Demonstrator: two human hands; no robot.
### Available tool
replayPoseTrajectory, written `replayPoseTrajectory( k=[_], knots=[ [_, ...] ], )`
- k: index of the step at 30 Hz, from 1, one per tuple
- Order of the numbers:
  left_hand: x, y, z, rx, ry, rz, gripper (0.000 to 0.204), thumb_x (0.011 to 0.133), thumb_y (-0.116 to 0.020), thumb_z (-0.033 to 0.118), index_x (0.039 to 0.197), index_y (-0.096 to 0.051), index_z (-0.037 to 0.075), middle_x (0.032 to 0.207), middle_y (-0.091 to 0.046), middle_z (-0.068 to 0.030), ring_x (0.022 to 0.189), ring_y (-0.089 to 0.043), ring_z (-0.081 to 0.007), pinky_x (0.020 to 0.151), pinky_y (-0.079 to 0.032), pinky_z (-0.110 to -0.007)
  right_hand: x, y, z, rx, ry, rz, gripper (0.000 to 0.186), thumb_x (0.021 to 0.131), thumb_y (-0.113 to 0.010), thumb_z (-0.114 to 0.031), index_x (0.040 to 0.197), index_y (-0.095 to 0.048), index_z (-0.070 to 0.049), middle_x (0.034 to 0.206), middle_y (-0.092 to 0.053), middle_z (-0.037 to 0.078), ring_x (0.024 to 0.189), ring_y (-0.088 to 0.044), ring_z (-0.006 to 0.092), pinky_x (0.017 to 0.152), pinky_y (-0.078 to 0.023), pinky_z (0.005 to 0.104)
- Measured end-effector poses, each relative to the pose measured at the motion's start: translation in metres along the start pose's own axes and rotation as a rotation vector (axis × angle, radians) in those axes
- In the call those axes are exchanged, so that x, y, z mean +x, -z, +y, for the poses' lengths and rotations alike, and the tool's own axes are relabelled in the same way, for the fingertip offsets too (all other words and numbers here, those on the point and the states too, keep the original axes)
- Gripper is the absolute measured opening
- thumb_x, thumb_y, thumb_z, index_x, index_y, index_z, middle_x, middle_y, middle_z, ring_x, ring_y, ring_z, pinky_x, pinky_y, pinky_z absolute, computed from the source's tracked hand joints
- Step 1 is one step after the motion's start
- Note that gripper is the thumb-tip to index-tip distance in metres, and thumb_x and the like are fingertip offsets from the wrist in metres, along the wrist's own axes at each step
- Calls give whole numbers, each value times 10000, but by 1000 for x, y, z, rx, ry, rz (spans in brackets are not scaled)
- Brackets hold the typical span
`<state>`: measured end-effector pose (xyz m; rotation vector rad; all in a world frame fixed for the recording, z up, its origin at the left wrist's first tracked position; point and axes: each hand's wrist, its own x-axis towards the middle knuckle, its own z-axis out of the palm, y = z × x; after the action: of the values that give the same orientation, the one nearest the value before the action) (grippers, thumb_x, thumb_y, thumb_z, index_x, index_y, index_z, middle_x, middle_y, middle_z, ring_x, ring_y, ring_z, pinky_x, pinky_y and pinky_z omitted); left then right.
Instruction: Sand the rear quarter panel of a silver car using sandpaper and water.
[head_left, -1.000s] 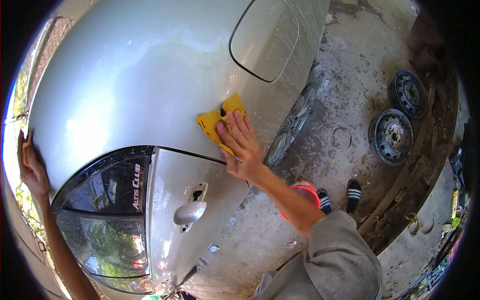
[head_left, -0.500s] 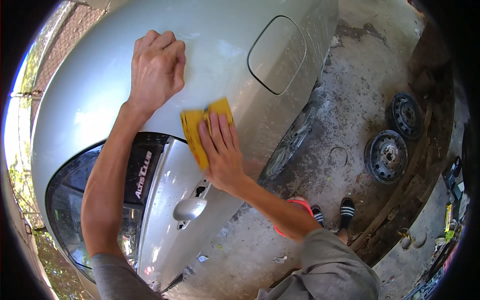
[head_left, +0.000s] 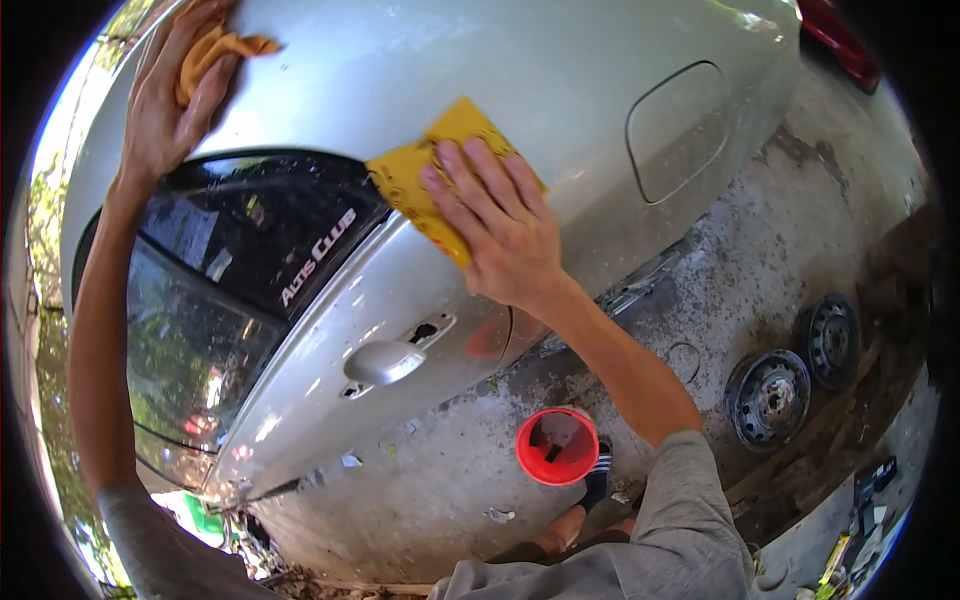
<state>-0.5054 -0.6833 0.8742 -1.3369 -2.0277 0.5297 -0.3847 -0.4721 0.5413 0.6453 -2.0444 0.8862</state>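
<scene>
My right hand [head_left: 500,215] lies with its fingers over a yellow sandpaper sheet [head_left: 465,122], holding it flat against the silver car body [head_left: 400,75] just behind the rear side window [head_left: 210,215]. Dark print shows on the back of the sheet. At the upper left, my left hand [head_left: 160,110] rests on the car above that window. An orange cloth [head_left: 225,45] is bunched in its fingers, with one end sticking out onto the paint. Below the window sits the silver door handle [head_left: 383,362].
A red bucket [head_left: 557,447] holding dark liquid stands on the concrete floor [head_left: 430,480] by my feet. Two steel wheel rims [head_left: 768,400] lie at the right. The fuel flap [head_left: 678,130] is closed. Tools and scraps lie at the lower right edge.
My view has shifted, bringing the red bucket fully into sight. My left hand has moved left above the window, and the orange cloth now shows in it. My right hand still holds the sandpaper sheet.
</scene>
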Motion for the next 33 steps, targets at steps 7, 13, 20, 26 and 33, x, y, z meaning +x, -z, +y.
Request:
replayPoseTrajectory(
  k=[7, 13, 20, 26, 33],
  knots=[
    [35, 14, 74, -77, 338, -98, 477, 907, -510, 334, 1216, -541, -28, 1232, -538, -246, 1226, -512, -383, 1034, -446, -498, 11, 1, 3, -83, 18, 10, 619, 824, -580, -223, 1429, -497, -121, 1533, -411, 77, 1421, -357, 279, 1169, -229, 467],
    [30, 11, 62, -48, 267, -114, 529, 926, -506, 423, 1232, -539, -7, 1236, -564, -233, 1243, -497, -387, 1067, -408, -539, -24, -6, 8, -128, -47, -52, 709, 801, -627, -198, 1471, -420, -90, 1553, -374, 82, 1445, -310, 281, 1180, -215, 456],
    [-5, -4, 20, -6, 110, 39, 503, 921, -593, 384, 1346, -559, 120, 1316, -575, -146, 1220, -548, -345, 1034, -426, -438, 36, -25, -35, -78, -155, 130, 615, 904, -550, -310, 1466, -441, -85, 1538, -380, 166, 1432, -329, 355, 1183, -181, 501],
    [5, -7, 27, -22, 145, -26, 478, 932, -556, 328, 1332, -563, 66, 1368, -535, -191, 1263, -510, -372, 1061, -399, -456, 99, -1, 39, -162, -537, 543, 616, 962, -494, -323, 1473, -380, 2, 1540, -349, 210, 1437, -294, 410, 1177, -174, 537],
    [4, -3, 28, 32, 78, -12, 482, 910, -544, 346, 1294, -576, 58, 1343, -532, -217, 1235, -505, -403, 1036, -390, -492, 71, -3, -1, -214, -561, 256, 672, 952, -484, -346, 1488, -332, 30, 1537, -327, 251, 1450, -244, 414, 1172, -155, 545]
  ],
)
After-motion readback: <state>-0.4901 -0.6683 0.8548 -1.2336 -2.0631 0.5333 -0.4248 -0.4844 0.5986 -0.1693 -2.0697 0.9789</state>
